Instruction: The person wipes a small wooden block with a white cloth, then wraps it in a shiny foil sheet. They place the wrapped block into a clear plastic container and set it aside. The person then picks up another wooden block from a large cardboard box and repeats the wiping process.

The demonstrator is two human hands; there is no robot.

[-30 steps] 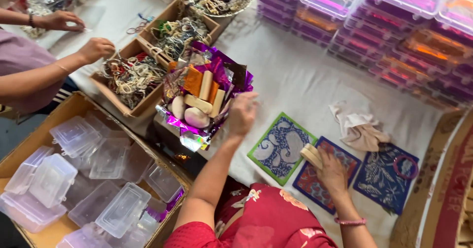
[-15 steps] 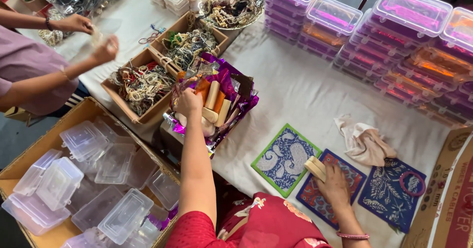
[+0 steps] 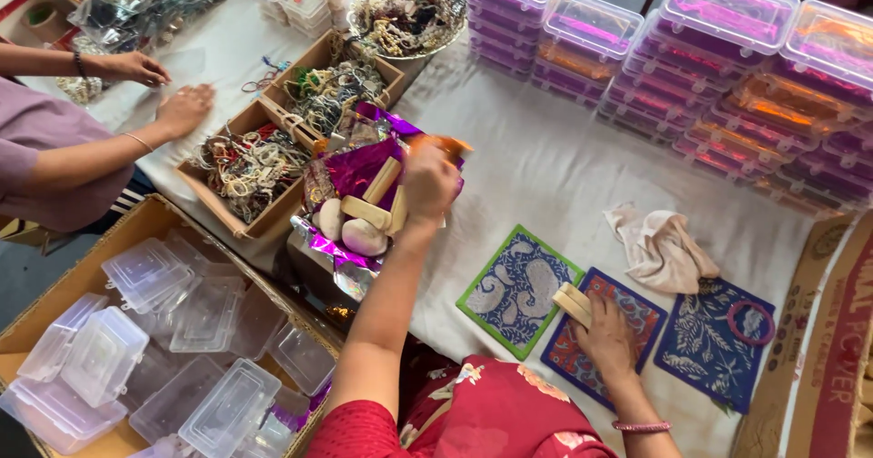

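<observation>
My left hand point(image 3: 427, 181) is over a box lined with purple foil point(image 3: 359, 171), which holds pale wooden blocks point(image 3: 368, 211) and smooth oval pieces point(image 3: 364, 237). Its fingers are closed on a small orange piece point(image 3: 447, 143) at the box's right edge. My right hand point(image 3: 605, 335) rests on a red and blue patterned mat point(image 3: 637, 317) and grips a pale wooden block point(image 3: 573, 303). A green-edged blue mat point(image 3: 514, 285) lies to its left. To its right, a dark blue mat point(image 3: 705, 344) carries a purple bangle point(image 3: 750, 322).
Another person's hands point(image 3: 186, 108) work at the far left by cardboard trays of bangles point(image 3: 245, 162). Stacks of lidded plastic boxes point(image 3: 727, 49) fill the back right. A carton of empty clear boxes point(image 3: 136, 331) sits lower left. A beige cloth point(image 3: 659, 244) lies near the mats.
My left hand reached to the left side of the foil-lined box, then came back right with the orange piece. My right hand stayed on the mat with the block.
</observation>
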